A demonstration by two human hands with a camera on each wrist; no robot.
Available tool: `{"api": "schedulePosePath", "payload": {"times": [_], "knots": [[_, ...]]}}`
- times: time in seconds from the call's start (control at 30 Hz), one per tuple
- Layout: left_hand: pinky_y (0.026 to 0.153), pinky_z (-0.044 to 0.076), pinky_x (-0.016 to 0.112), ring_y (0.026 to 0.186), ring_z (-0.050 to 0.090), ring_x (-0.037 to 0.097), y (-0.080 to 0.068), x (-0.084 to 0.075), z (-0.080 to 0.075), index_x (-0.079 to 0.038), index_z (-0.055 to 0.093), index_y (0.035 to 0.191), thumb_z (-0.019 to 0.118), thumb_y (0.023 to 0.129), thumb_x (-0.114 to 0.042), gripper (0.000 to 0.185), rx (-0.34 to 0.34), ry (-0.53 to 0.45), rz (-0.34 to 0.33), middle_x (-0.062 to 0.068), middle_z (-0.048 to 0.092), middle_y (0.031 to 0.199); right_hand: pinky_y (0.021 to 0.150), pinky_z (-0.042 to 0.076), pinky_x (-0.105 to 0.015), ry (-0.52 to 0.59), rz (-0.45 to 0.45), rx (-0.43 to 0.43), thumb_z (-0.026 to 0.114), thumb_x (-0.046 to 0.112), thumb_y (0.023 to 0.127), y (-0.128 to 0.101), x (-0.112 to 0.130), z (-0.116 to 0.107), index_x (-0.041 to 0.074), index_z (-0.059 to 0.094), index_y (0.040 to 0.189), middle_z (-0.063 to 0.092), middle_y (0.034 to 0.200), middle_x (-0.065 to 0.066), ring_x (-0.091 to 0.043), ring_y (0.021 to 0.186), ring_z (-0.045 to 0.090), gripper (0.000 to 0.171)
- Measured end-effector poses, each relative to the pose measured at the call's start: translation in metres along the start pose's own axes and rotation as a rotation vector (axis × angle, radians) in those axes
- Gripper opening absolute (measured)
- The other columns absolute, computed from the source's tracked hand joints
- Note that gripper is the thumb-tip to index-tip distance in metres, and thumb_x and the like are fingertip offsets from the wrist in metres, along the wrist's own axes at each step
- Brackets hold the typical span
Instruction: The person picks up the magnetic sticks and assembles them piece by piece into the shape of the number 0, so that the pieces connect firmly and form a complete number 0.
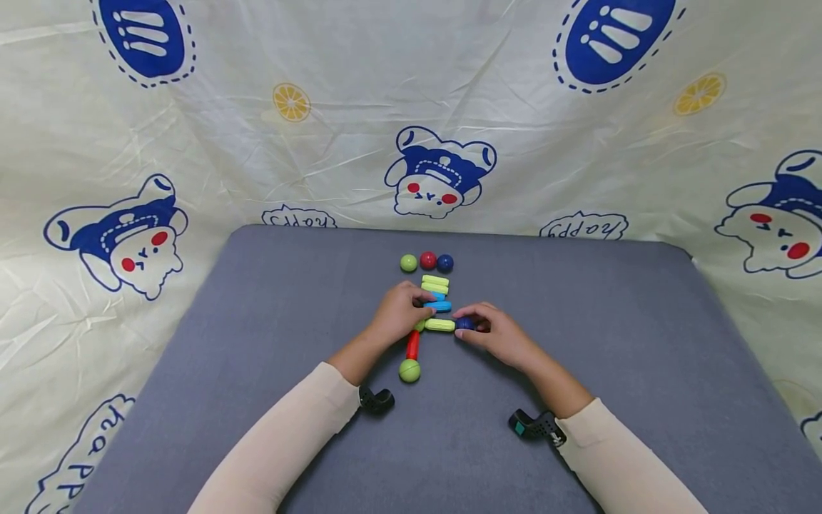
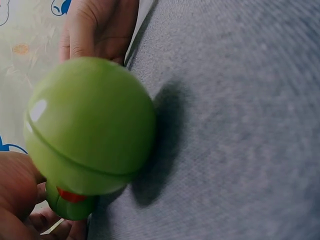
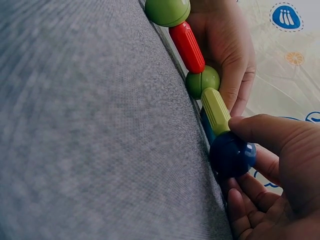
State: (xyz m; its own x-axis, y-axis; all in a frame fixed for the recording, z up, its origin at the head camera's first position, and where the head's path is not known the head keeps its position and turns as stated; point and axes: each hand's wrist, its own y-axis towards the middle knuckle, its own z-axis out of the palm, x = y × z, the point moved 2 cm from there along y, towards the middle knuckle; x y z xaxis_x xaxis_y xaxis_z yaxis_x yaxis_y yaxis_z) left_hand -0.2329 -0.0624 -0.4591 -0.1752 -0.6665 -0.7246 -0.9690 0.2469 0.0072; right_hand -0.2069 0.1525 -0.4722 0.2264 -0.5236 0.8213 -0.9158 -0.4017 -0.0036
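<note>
My right hand (image 1: 504,337) pinches a dark blue ball (image 3: 231,156) between thumb and fingers. That ball meets one end of a yellow-green ribbed rod (image 3: 216,111). At the rod's other end, a green ball (image 3: 203,82) is held by the fingers of my left hand (image 1: 399,313), which covers most of it in the head view. From this ball a red rod (image 1: 412,345) runs toward the near side and ends in another green ball (image 1: 409,370). In the left wrist view, this near green ball (image 2: 92,125) looms large and hides most of the chain.
Just beyond my hands lie blue rods (image 1: 439,306), partly behind the left fingers, and yellow-green rods (image 1: 435,284). Farther back, a green ball (image 1: 408,263), a red ball (image 1: 428,260) and a dark blue ball (image 1: 445,263) form a row on the grey table (image 1: 308,285).
</note>
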Motion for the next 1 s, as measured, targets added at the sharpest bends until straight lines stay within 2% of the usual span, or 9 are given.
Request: {"api": "schedulePosePath", "payload": {"times": [0.57,0.73,0.87,1.0], "knots": [[0.081,0.051,0.030,0.093,0.060,0.020,0.000,-0.003,0.002,-0.007,0.077,0.107,0.072,0.094,-0.018,0.018,0.018,0.043,0.006,0.009,0.066,0.104,0.091,0.048,-0.035,-0.003,-0.008,-0.015,0.073,0.020,0.094,0.000,0.001,0.001,0.012,0.070,0.121,0.064,0.120,-0.011,-0.021,0.104,0.058,0.028],[0.084,0.053,0.033,0.095,0.063,0.021,-0.002,-0.004,-0.004,-0.007,0.077,0.107,0.072,0.094,-0.017,0.018,-0.010,0.037,0.007,0.010,0.070,0.106,0.090,0.048,-0.033,-0.007,-0.012,-0.017,0.073,0.020,0.094,-0.001,0.002,0.000,0.011,0.070,0.121,0.064,0.121,-0.012,-0.022,0.105,0.058,0.029],[0.085,0.054,0.036,0.096,0.065,0.023,-0.004,-0.004,-0.012,-0.007,0.077,0.108,0.073,0.093,-0.017,0.018,-0.045,-0.005,-0.016,0.010,0.073,0.107,0.090,0.048,-0.033,-0.005,-0.011,-0.013,0.073,0.019,0.094,0.000,0.002,0.000,0.012,0.070,0.121,0.064,0.121,-0.012,-0.022,0.105,0.057,0.028],[0.083,0.054,0.033,0.096,0.065,0.022,-0.008,-0.004,-0.021,-0.007,0.076,0.107,0.074,0.092,-0.015,0.017,-0.090,-0.088,-0.020,0.010,0.073,0.105,0.091,0.048,-0.034,-0.011,-0.001,-0.016,0.073,0.020,0.094,0.000,0.002,0.000,0.014,0.070,0.121,0.064,0.122,-0.011,-0.022,0.105,0.056,0.028]]}}
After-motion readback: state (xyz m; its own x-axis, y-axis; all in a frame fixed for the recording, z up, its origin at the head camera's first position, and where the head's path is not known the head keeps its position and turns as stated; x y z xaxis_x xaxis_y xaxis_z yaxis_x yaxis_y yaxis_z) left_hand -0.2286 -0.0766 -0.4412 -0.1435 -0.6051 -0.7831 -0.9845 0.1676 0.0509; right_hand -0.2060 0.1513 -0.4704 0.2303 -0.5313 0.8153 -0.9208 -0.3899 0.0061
